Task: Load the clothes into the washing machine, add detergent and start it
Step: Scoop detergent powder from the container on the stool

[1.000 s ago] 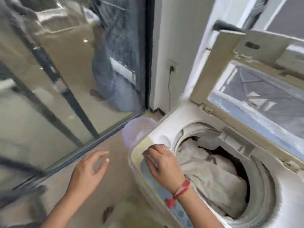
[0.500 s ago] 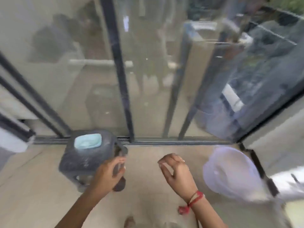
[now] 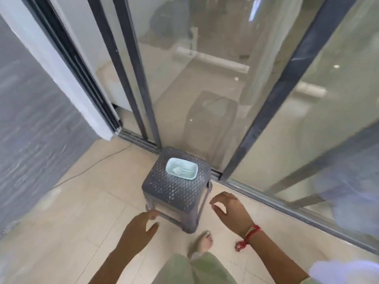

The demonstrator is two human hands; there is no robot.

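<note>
1. A grey, square plastic stool point(image 3: 176, 187) with a woven texture stands on beige floor tiles point(image 3: 92, 212), just beside the glass door point(image 3: 205, 99) track, with open floor to its left.
2. A pale-blue rectangular tub point(image 3: 181, 171) (white scoop point(image 3: 177, 171) inside) sits on the stool's far half.
3. The left hand point(image 3: 137, 232) and right hand point(image 3: 231, 212) flank the stool's near corners, fingers loosely spread, holding nothing.

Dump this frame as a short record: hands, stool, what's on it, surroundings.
stool: grey, upright on the tiled floor, next to the glass door track
tray: pale blue, on the stool top, far side
tray contents: a small white scoop, it seems; nothing else can be made out
left hand: open, empty, by the stool's near-left leg; contact unclear
right hand: open, empty, right of the stool, apart from it
right wrist: red thread
</note>
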